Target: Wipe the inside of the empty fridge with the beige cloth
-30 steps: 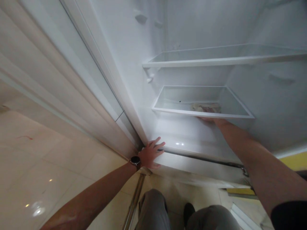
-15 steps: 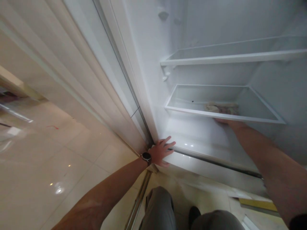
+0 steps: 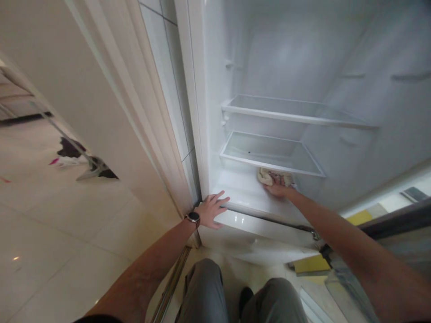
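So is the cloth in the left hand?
No, the right hand holds the cloth; the left hand is spread, well apart from it.

a home: fridge [image 3: 279, 54], tiled floor [image 3: 67, 233]

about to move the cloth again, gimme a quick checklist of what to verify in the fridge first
1. Cloth in contact with the right hand: ok.
2. Firm grip on it: cannot tell; the hand may be gripping or only pressing.
3. Cloth not lying on the lower glass shelf: ok, it is below the shelf's front edge.
4. Left hand away from the shelves: ok, spread at the fridge's front lower corner.
5. Watch away from the shelves: ok, on the left wrist.
6. Lower shelf spotless: cannot tell; a dark spot shows, on or behind the glass.
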Tool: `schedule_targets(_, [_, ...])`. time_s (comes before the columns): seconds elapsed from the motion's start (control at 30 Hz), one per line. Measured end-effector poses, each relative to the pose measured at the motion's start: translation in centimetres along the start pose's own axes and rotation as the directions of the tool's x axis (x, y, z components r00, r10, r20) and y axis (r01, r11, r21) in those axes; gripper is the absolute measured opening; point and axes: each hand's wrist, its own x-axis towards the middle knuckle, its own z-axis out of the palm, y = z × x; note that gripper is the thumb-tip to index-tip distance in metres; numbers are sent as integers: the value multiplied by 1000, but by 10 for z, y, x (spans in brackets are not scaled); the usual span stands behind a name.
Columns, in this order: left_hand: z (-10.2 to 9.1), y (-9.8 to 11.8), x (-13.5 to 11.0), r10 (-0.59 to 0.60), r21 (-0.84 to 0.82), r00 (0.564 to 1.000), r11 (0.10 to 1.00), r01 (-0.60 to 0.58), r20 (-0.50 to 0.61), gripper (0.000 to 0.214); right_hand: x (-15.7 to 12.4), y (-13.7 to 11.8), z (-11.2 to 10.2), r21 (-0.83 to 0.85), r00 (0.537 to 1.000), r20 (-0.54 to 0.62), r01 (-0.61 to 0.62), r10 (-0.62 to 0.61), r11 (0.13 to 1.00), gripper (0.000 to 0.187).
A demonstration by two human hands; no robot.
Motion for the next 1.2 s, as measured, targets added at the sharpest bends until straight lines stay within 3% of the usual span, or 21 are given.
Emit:
schedule_targets(0.13, [-3,2,2,-8,1,1000,1000,8,-6,67,-38,-28,-1,-47,988,155,-16,23,999,85])
schedule_targets(0.33, [1,1,2,-5,-8,999,1000,5,-31,64,-76,-94,-1,-82,972,217,113,-93,990,83])
schedule_targets(0.53, [15,-3,0,79,-59,996,995,-81,-39,56,-91,-154,-5,-93,959,258,143,-114,985,81])
schedule_targets(0.8, [23,-8,1,162,-94,987,983,-161,6,54,-99,-211,5,-37,953,207,234,-222,972,77])
schedule_targets(0.97, [25,-10,0,188,-110,982,977,-184,26,57,-103,-214,12,-21,939,186,297,-288,955,76])
schedule_targets(1.2, [21,-8,-2,173,-79,984,981,-175,-28,55,-117,-170,16,-56,880,169,459,-445,887,77])
